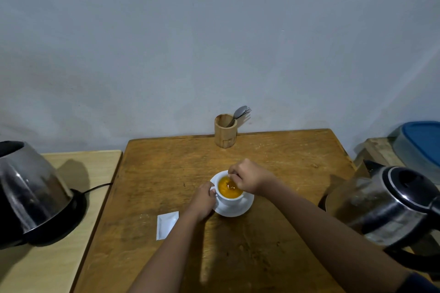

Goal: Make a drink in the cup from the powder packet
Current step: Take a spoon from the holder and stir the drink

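A white cup [229, 199] full of orange liquid stands on a white saucer [239, 209] in the middle of the brown wooden table [273, 162]. My left hand [202, 200] grips the cup's handle on its left side. Over the cup, my right hand [250, 177] pinches a spoon [231, 184] whose bowl dips into the drink. The white powder packet [166, 224] lies flat on the table, to the left of my left forearm.
A steel kettle [390, 207] stands at the table's right edge. Another kettle [33, 192] sits on its black base on the lighter table at left. A wooden holder [225, 131] with cutlery is at the back edge. A blue-lidded container [421, 145] is far right.
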